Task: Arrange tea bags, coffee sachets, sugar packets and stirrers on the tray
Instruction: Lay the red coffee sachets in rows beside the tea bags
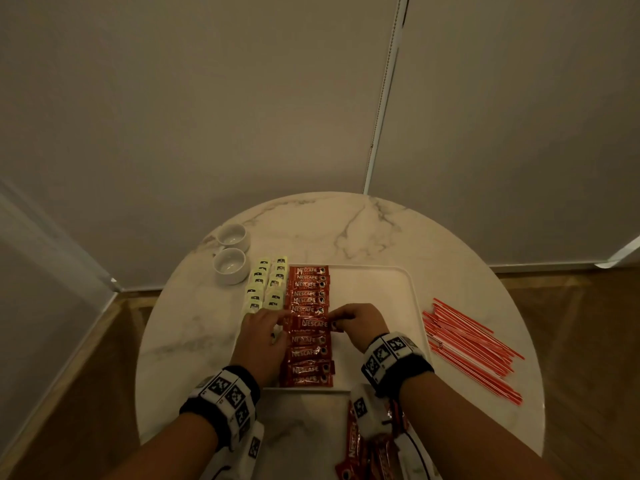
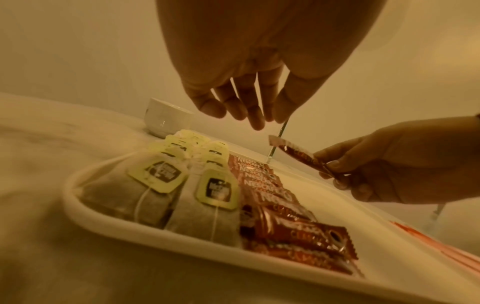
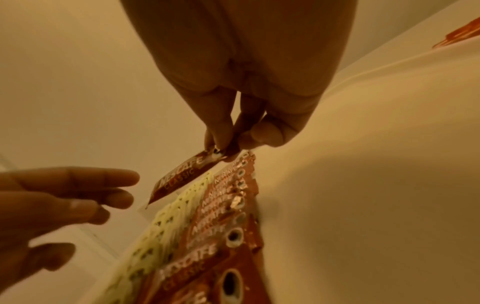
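Note:
A white tray lies on the round marble table. Two rows of tea bags with yellow tags fill its left side, and a column of red coffee sachets runs beside them. My right hand pinches the right end of one coffee sachet and holds it just above the column's middle. In the right wrist view the held sachet hangs tilted from thumb and fingers. My left hand hovers at its left end with fingers relaxed and holding nothing.
A heap of red-and-white stirrers lies on the table right of the tray. Two white cups stand at the back left. More coffee sachets lie at the table's near edge under my right forearm. The tray's right half is bare.

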The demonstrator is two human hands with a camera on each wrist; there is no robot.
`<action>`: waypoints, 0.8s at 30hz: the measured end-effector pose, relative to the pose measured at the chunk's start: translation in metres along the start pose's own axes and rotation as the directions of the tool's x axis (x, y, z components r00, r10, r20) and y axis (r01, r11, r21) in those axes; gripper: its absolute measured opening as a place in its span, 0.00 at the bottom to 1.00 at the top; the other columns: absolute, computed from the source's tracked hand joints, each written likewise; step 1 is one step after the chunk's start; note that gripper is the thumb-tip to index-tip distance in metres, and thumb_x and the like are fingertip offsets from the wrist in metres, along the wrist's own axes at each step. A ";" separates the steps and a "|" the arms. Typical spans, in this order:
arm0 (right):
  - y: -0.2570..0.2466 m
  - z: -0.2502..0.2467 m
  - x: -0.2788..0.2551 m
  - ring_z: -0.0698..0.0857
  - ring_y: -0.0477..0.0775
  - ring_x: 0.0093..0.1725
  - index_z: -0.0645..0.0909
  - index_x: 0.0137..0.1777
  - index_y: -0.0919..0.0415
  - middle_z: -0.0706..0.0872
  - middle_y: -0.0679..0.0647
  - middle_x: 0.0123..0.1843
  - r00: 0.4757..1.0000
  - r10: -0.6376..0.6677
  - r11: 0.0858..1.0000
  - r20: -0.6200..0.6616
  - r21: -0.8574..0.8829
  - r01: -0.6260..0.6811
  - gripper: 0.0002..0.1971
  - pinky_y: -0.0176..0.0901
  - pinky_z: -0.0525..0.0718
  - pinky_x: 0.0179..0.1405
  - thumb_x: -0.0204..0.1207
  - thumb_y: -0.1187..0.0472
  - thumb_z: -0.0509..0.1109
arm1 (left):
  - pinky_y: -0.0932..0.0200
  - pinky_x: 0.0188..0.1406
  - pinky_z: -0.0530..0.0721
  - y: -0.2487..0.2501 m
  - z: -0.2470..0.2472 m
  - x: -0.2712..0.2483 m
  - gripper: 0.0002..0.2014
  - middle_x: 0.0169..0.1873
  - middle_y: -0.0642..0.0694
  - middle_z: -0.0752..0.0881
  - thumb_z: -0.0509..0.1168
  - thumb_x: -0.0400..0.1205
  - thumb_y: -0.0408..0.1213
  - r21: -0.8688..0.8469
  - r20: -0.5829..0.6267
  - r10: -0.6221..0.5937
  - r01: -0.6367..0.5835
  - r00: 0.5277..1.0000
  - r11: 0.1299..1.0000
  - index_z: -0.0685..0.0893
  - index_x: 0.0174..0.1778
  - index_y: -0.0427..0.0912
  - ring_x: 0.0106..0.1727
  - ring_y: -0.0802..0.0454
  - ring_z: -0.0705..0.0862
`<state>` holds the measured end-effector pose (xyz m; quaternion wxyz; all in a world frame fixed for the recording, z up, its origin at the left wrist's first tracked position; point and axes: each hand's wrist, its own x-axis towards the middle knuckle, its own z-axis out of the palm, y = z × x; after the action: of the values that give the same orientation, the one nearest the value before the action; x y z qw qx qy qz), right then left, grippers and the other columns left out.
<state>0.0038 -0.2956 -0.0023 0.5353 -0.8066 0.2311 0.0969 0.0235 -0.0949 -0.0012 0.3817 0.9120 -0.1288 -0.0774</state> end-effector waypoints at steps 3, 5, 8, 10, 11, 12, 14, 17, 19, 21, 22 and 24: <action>0.003 0.009 0.009 0.88 0.52 0.50 0.91 0.48 0.58 0.91 0.56 0.50 0.999 0.034 0.995 0.000 -0.089 -0.034 0.13 0.45 0.85 0.58 0.76 0.72 0.66 | 0.56 0.68 0.68 -0.009 0.003 0.000 0.16 0.60 0.52 0.79 0.61 0.83 0.36 0.147 0.026 0.066 -0.069 0.997 0.987 0.79 0.67 0.50 0.61 0.58 0.65; 0.004 0.014 0.012 0.87 0.53 0.52 0.90 0.50 0.58 0.90 0.55 0.52 0.999 0.051 0.989 0.009 -0.141 -0.049 0.13 0.44 0.85 0.59 0.78 0.71 0.65 | 0.56 0.67 0.68 -0.012 0.004 -0.001 0.18 0.61 0.52 0.79 0.60 0.83 0.36 0.220 0.078 0.081 -0.097 0.994 0.971 0.79 0.69 0.51 0.63 0.54 0.66; 0.005 0.020 0.014 0.86 0.51 0.54 0.90 0.52 0.58 0.89 0.55 0.55 0.998 0.054 0.979 0.024 -0.198 -0.048 0.16 0.38 0.82 0.55 0.79 0.71 0.61 | 0.54 0.66 0.69 -0.014 0.005 -0.002 0.21 0.66 0.54 0.77 0.58 0.83 0.38 0.350 0.157 0.067 -0.119 0.985 0.929 0.75 0.73 0.54 0.67 0.50 0.67; 0.005 0.023 0.015 0.85 0.50 0.54 0.89 0.54 0.58 0.89 0.54 0.57 0.998 0.053 0.975 0.030 -0.216 -0.045 0.17 0.36 0.80 0.52 0.79 0.72 0.60 | 0.54 0.66 0.69 -0.016 0.006 -0.002 0.22 0.68 0.55 0.75 0.58 0.83 0.39 0.398 0.190 0.054 -0.127 0.980 0.908 0.73 0.74 0.56 0.67 0.49 0.67; 0.005 0.024 0.015 0.85 0.50 0.54 0.89 0.54 0.58 0.88 0.54 0.58 0.998 0.053 0.974 0.030 -0.222 -0.045 0.17 0.36 0.80 0.52 0.79 0.71 0.60 | 0.54 0.66 0.70 -0.018 0.006 -0.002 0.22 0.68 0.55 0.75 0.58 0.83 0.40 0.413 0.200 0.053 -0.134 0.978 0.901 0.72 0.75 0.56 0.67 0.49 0.67; 0.005 0.025 0.016 0.85 0.50 0.55 0.89 0.54 0.57 0.88 0.54 0.58 0.998 0.052 0.973 0.027 -0.226 -0.044 0.17 0.35 0.79 0.52 0.80 0.71 0.60 | 0.54 0.66 0.70 -0.018 0.007 -0.002 0.23 0.68 0.55 0.74 0.57 0.83 0.40 0.425 0.211 0.052 -0.139 0.976 0.894 0.72 0.75 0.56 0.68 0.49 0.67; 0.006 0.025 0.018 0.84 0.48 0.52 0.89 0.54 0.57 0.88 0.54 0.58 0.999 0.045 0.972 0.024 -0.233 -0.038 0.17 0.34 0.79 0.50 0.79 0.72 0.59 | 0.54 0.69 0.69 -0.020 0.009 -0.002 0.23 0.69 0.56 0.74 0.57 0.83 0.40 0.430 0.229 0.047 -0.144 0.972 0.891 0.71 0.76 0.57 0.68 0.50 0.66; 0.008 0.025 0.022 0.84 0.47 0.50 0.89 0.54 0.57 0.89 0.54 0.58 0.999 0.039 0.969 0.032 -0.244 -0.030 0.18 0.34 0.79 0.49 0.79 0.72 0.59 | 0.54 0.72 0.66 -0.022 0.013 0.000 0.24 0.70 0.55 0.73 0.57 0.83 0.38 0.401 0.260 0.043 -0.149 0.965 0.904 0.70 0.76 0.56 0.69 0.50 0.64; 0.009 0.025 0.024 0.85 0.50 0.54 0.89 0.55 0.57 0.88 0.54 0.59 0.999 0.035 0.963 0.038 -0.270 -0.023 0.18 0.34 0.79 0.51 0.79 0.72 0.59 | 0.54 0.73 0.65 -0.022 0.014 0.000 0.24 0.70 0.55 0.72 0.57 0.83 0.38 0.402 0.274 0.048 -0.160 0.961 0.902 0.70 0.76 0.55 0.70 0.50 0.63; 0.011 0.026 0.027 0.85 0.52 0.57 0.89 0.56 0.56 0.88 0.54 0.60 0.999 0.017 0.954 0.049 -0.300 -0.002 0.18 0.33 0.78 0.51 0.79 0.71 0.60 | 0.54 0.73 0.64 -0.021 0.014 0.000 0.24 0.71 0.55 0.71 0.57 0.83 0.38 0.400 0.284 0.056 -0.172 0.957 0.900 0.70 0.77 0.54 0.71 0.50 0.63; 0.010 0.027 0.027 0.85 0.52 0.57 0.89 0.57 0.56 0.88 0.53 0.60 0.999 0.007 0.952 0.051 -0.307 0.009 0.17 0.33 0.78 0.51 0.79 0.70 0.61 | 0.54 0.73 0.64 -0.021 0.015 0.000 0.24 0.71 0.55 0.71 0.57 0.83 0.37 0.393 0.286 0.058 -0.172 0.957 0.903 0.70 0.77 0.53 0.71 0.50 0.62; 0.011 0.028 0.027 0.85 0.53 0.57 0.89 0.56 0.57 0.87 0.54 0.60 0.999 -0.016 0.947 0.040 -0.320 0.028 0.16 0.33 0.78 0.52 0.79 0.71 0.61 | 0.53 0.74 0.63 -0.021 0.017 0.002 0.24 0.72 0.54 0.70 0.57 0.83 0.36 0.384 0.294 0.051 -0.167 0.955 0.908 0.70 0.77 0.53 0.71 0.49 0.62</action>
<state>0.0250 -0.2812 -0.0333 0.4022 -0.8836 0.1934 0.1419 0.0248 -0.0922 -0.0283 0.1667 0.9425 -0.2453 -0.1541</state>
